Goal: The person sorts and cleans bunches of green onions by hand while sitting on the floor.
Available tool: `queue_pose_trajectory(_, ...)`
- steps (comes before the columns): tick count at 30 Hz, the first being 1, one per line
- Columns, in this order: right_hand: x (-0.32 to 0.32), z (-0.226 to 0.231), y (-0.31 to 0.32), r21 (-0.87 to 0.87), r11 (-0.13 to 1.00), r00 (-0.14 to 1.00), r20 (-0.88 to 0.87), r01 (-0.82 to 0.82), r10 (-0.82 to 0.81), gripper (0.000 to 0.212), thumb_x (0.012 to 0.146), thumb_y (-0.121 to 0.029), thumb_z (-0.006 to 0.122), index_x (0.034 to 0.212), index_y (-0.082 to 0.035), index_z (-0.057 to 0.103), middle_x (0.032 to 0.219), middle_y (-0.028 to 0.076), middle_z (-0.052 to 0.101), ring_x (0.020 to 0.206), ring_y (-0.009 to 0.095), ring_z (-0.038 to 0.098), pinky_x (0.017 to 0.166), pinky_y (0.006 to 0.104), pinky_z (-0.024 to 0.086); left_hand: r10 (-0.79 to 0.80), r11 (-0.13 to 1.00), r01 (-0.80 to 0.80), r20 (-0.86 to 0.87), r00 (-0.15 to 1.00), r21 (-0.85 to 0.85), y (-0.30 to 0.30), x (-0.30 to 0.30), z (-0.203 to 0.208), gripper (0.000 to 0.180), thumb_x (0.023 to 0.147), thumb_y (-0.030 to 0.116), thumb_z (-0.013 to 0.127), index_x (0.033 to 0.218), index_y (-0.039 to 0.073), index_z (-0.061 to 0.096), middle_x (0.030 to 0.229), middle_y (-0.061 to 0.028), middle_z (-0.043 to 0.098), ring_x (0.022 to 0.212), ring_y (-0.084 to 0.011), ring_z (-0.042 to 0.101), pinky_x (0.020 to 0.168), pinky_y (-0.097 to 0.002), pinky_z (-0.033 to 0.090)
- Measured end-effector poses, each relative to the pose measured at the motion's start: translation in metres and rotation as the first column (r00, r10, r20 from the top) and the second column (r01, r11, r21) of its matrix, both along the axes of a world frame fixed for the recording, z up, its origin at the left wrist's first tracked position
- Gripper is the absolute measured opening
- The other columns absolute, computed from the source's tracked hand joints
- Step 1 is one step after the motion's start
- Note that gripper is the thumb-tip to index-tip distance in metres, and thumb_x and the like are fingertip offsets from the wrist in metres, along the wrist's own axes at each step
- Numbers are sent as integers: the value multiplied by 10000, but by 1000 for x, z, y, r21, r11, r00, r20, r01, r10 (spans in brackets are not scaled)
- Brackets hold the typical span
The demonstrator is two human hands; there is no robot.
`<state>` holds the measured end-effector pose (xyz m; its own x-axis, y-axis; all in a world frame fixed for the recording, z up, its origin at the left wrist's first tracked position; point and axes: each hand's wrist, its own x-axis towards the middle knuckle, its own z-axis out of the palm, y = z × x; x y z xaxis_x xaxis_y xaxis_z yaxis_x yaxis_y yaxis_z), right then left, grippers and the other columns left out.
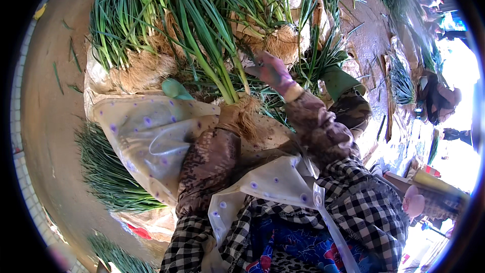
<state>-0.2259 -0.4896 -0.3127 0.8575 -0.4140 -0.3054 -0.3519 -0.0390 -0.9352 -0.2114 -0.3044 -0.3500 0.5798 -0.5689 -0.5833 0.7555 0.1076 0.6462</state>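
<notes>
My left hand [229,114], mostly hidden behind pale roots, is closed around the base of a few leek-like stalks [212,71]. Their fibrous roots [249,116] hang over my lap, and the long green leaves point away from me. To the right of these stalks is my right hand [275,75], slightly blurred, its fingers apart and pointing left. Its fingertips are close to one stalk; whether they touch it I cannot tell. A clear plastic apron with purple dots [151,131] covers my lap.
Rooted bundles of the same greens lie ahead at left [129,35] and centre [275,35]. Another leafy pile [116,167] sits left of my lap. Green boot tips [176,89] show beneath the apron. Loose leaves litter the brown floor [55,121]. People and more greens are at far right.
</notes>
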Motion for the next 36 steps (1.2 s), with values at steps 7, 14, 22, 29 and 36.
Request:
queue_pose_trajectory(7, 37, -57, -45, -467, 884, 1000, -16, 13, -23, 381, 702, -269, 698, 933, 1, 562, 813, 125, 593, 785, 214, 555, 707, 308, 432, -206, 965, 260, 504, 839, -37, -24, -18, -70, 206, 830, 166, 598, 941, -6, 610, 727, -82, 631, 606, -160, 604, 523, -250, 492)
queue_pose_trajectory(14, 20, -5, -9, 479, 862, 984, -20, 163, -175, 163, 763, -72, 643, 879, 19, 574, 674, 58, 576, 483, 106, 489, 428, 228, 379, -68, 971, 6, -252, 965, -239, -15, -7, 42, 311, 860, 205, 557, 1091, -3, 537, 933, -100, 613, 777, -168, 598, 630, -267, 511)
queue_pose_trajectory(22, -21, 14, 7, 727, 661, 924, 100, 184, -368, 72, 804, -51, 600, 818, -26, 534, 695, 72, 568, 507, 132, 474, 441, 247, 369, 117, 962, -205, -402, 908, -183, -14, -9, 16, 256, 836, 120, 568, 1057, -8, 544, 764, -21, 544, 589, -113, 480, 511, -230, 436)
queue_pose_trajectory(29, -89, 40, -27, 623, 705, 717, 312, 340, -623, 47, 830, -61, 563, 856, -24, 548, 737, 81, 585, 503, 100, 466, 447, 200, 374, -102, 880, -80, -351, 931, -467, -14, -3, 7, 265, 852, 163, 564, 1068, 12, 549, 686, 25, 480, 587, -75, 471, 478, -223, 405)
queue_pose_trajectory(36, -170, 14, -124, -578, 679, 772, -128, 452, -623, 353, 718, -255, 683, 956, -12, 590, 832, 124, 630, 723, 212, 608, 610, 300, 469, -24, 897, 33, 27, 999, -440, -21, 18, 64, 285, 837, 52, 534, 1114, -8, 505, 991, -160, 608, 911, -260, 610, 764, -320, 524)
